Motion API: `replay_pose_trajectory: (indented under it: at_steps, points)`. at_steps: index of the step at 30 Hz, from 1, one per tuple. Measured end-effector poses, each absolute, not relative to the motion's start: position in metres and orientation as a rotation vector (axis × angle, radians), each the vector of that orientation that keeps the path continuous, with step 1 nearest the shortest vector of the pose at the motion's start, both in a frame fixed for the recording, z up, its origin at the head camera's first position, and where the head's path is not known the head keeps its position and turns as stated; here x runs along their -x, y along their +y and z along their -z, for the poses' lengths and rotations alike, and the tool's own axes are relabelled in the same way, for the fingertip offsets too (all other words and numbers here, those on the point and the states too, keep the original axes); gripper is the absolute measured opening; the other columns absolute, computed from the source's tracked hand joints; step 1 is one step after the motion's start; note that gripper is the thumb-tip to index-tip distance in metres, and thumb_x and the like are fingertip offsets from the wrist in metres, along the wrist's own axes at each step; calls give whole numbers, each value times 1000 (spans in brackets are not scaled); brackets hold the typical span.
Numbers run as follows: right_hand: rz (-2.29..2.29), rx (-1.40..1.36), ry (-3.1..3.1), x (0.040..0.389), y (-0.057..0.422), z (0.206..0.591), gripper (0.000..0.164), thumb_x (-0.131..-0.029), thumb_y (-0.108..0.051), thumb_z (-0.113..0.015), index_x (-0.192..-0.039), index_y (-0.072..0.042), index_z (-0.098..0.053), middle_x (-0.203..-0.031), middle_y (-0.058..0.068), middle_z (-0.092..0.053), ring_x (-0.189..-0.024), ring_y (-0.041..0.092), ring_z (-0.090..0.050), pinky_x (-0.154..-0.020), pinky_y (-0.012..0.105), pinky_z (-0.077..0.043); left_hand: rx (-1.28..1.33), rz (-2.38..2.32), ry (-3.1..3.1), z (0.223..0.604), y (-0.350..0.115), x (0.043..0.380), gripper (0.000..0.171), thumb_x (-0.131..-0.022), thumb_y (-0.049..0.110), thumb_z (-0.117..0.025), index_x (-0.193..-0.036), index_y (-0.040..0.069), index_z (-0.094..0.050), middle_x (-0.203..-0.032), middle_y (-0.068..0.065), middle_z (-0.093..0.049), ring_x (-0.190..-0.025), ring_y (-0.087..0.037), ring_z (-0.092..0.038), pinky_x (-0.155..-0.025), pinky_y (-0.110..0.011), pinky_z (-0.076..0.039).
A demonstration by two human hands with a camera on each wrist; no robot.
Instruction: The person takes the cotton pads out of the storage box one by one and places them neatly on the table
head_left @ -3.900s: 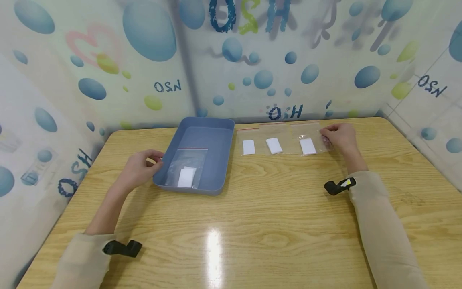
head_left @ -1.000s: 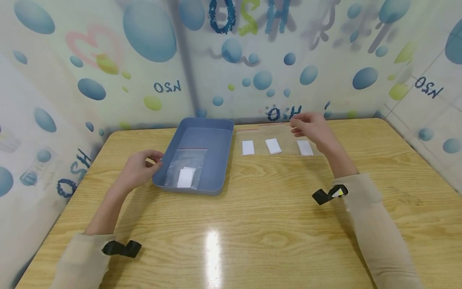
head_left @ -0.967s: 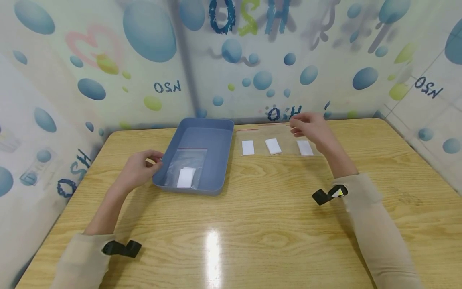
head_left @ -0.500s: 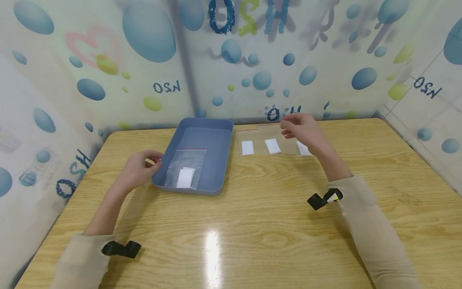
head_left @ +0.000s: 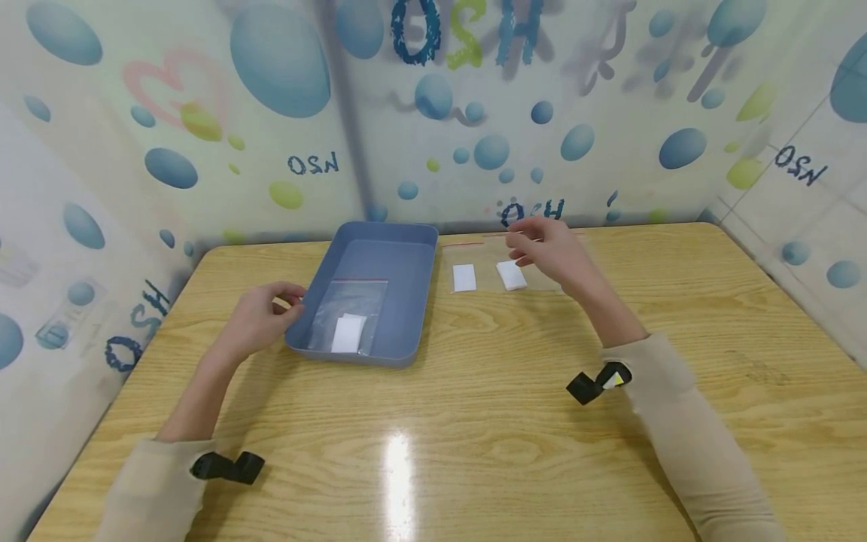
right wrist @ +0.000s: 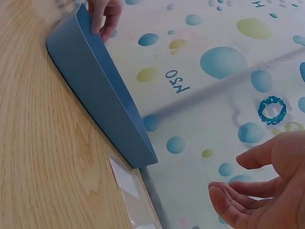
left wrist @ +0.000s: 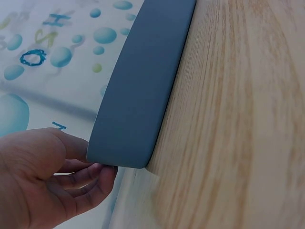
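My left hand (head_left: 264,320) holds the left rim of a blue-grey plastic tray (head_left: 389,260), near its front corner. Inside that tray lies a clear zip bag (head_left: 327,305) with white cards (head_left: 348,333) in it. To the right of the tray, several clear zip bags lie in a row, their red seal lines toward the wall. One white card (head_left: 464,278) shows in the leftmost bag and a thicker white stack (head_left: 511,275) in the middle one. Above the row hovers my right hand (head_left: 552,256), thumb and fingers apart, nothing between them; it hides the rightmost bag's card.
A light wood table (head_left: 488,421) carries everything. Its back edge meets a wall (head_left: 474,90) patterned with bubbles, and another wall stands close on the left. A black wrist camera (head_left: 230,467) is strapped at each sleeve.
My right hand has let go of the rightmost bag's edge, lifted and moved left above the row, covering that bag's card. My left hand and the tray have stayed in place.
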State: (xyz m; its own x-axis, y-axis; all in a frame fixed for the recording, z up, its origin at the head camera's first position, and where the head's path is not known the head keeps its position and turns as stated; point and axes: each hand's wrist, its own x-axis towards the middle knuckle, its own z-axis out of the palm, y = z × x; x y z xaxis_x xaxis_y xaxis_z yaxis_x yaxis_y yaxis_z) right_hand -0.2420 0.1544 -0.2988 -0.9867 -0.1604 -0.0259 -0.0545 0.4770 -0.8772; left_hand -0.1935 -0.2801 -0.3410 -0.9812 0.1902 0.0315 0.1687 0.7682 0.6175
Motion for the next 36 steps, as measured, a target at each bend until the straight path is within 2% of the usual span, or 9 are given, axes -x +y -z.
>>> replay_pose_trajectory:
  at_steps: [8, 14, 23, 32, 36]
  points:
    - [1575, 277, 2591, 236, 144, 298, 44, -105, -26, -56, -137, 4, -53, -120, 22, -63, -107, 39, -64, -96, 47, -51, -293, -1017, 2920, 341, -280, 194, 33, -99, 7, -59, -128, -9, -60, -111, -24, -64, -94, -39, -68, -68, -33, -52]
    - [1579, 307, 2586, 232, 137, 298, 45, -104, -27, -57, -137, 3, -54, -119, 21, -65, -105, 36, -66, -91, 39, -54, -289, -1007, 2920, 341, -280, 194, 33, -100, 8, -59, -128, -9, -60, -112, -24, -64, -94, -39, -68, -69, -34, -52]
    - [1601, 325, 2566, 228, 127, 300, 43, -103, -28, -58, -135, 0, -55, -117, 19, -65, -99, 32, -68, -94, 50, -51, -290, -1007, 2921, 341, -279, 194, 33, -100, 8, -59, -128, -8, -60, -111, -23, -64, -94, -38, -68, -69, -33, -52]
    - [1628, 375, 2533, 224, 118, 303, 41, -103, -25, -59, -135, -1, -56, -113, 18, -66, -101, 40, -68, -94, 51, -51, -299, -1010, 2924, 341, -279, 194, 33, -99, 8, -58, -128, -9, -60, -111, -23, -64, -94, -39, -68, -69, -34, -52]
    - [1641, 401, 2507, 223, 111, 305, 40, -102, -22, -59, -135, 1, -56, -113, 19, -66, -99, 38, -68, -93, 49, -52, -295, -1014, 2922, 341, -280, 193, 33, -100, 8, -59, -128, -9, -60, -111, -23, -64, -93, -39, -68, -69, -34, -52]
